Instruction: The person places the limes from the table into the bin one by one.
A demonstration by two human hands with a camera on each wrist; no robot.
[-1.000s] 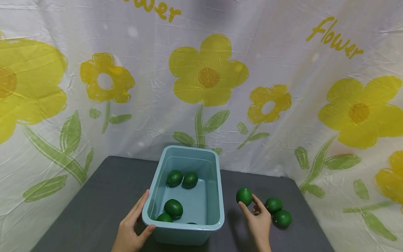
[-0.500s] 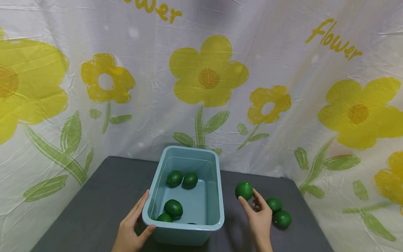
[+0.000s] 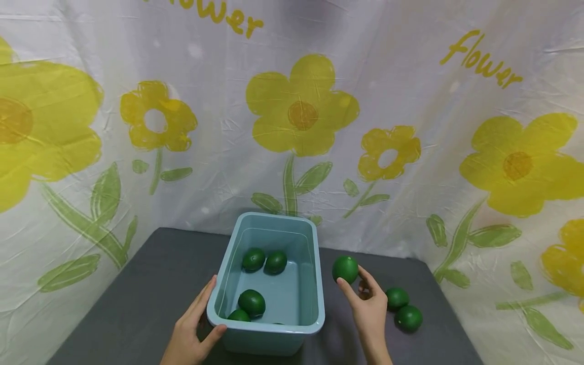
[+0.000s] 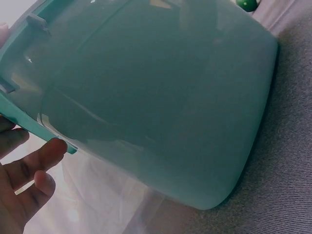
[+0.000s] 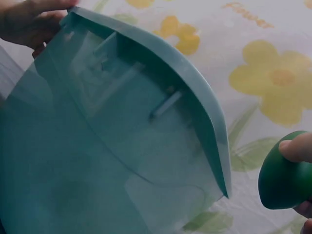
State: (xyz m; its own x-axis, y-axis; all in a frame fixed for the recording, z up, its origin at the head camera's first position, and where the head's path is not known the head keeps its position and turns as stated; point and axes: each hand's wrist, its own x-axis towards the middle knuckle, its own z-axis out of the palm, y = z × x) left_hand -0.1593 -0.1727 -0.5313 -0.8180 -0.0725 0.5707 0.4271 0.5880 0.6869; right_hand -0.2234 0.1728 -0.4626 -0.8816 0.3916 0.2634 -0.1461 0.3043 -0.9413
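My right hand point(image 3: 369, 304) pinches a dark green lime point(image 3: 345, 269) between thumb and fingers, raised off the table just right of the light blue plastic bin point(image 3: 321, 284). In the right wrist view, the held lime point(image 5: 285, 175) is apart from the bin's rim point(image 5: 214, 112). At the bin's near left corner my left hand point(image 3: 191, 324) grips the rim, thumb on the front and fingers along the side. The left wrist view shows its fingers point(image 4: 51, 152) at the rim beside the bin wall point(image 4: 156, 97). Several limes point(image 3: 252, 302) lie inside the bin, one mostly hidden by the front rim.
Two more limes, a farther one point(image 3: 397, 298) and a nearer one point(image 3: 408, 319), lie close together on the dark grey tabletop point(image 3: 150, 284), right of my right hand. A white curtain point(image 3: 219, 167) printed with yellow flowers stands behind and at both sides.
My right hand has lifted the lime a little and carried it left toward the bin. My left hand and the bin stay in place. The head view has tilted up slightly.
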